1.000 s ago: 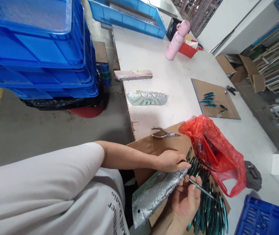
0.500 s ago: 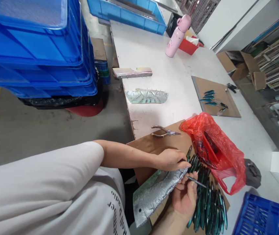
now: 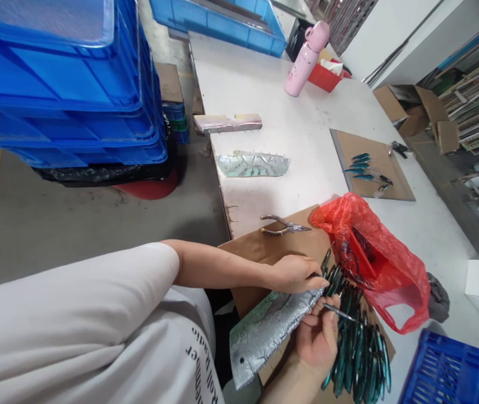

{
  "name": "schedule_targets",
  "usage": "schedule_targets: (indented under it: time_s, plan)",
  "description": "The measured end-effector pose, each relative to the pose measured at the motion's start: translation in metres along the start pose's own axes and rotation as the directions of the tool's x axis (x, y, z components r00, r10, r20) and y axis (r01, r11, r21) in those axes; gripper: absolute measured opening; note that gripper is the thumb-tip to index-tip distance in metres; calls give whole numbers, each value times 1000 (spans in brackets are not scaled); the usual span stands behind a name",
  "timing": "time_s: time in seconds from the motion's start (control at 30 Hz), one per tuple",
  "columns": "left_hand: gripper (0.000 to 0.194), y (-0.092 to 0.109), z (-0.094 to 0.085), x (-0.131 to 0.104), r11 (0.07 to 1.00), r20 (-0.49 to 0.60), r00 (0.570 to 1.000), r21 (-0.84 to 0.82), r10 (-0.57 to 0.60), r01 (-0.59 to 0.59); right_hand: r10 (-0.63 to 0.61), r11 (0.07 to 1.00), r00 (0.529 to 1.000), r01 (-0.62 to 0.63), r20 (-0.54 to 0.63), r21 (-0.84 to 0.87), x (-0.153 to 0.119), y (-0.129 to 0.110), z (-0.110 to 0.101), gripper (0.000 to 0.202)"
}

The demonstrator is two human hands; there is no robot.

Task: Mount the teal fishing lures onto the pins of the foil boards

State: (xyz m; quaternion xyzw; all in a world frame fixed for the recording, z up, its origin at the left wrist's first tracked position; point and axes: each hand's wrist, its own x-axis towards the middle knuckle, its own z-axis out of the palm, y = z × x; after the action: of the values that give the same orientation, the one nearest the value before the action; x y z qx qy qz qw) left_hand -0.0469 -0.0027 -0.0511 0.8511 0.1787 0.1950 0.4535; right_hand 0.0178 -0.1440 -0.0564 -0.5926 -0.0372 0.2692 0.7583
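The right hand (image 3: 317,340) pinches a slim, glossy piece (image 3: 340,312) between thumb and fingers, against the crinkled, silvery strip (image 3: 271,332) whose end the left hand (image 3: 293,274) clasps. Just beyond, slender teal pieces (image 3: 356,359) heap on flat brown cardboard (image 3: 284,247).

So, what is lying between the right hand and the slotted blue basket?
A heap of slim teal pieces, then a strip of bare white tabletop before the basket, in the head view.
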Motion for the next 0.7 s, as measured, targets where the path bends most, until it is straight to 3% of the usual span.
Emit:
schedule_targets:
  time_s: [0.13, 0.37, 0.7]
  plan:
    - [31, 1, -1, 0, 1000, 6, 1000, 4, 7, -7, -60, 997, 998, 60, -21, -43, -7, -4, 7, 32]
    - [33, -1, 0, -1, 1000, -7, 1000, -7, 21, -21, -286, 944, 957, 271, -55, -186, -20, -6, 17, 37]
    - [32, -1, -1, -2, 1000, -14, 1000, -12, 16, -17, -373, 863, 927, 356, 23, -358, -19, -8, 18, 24]
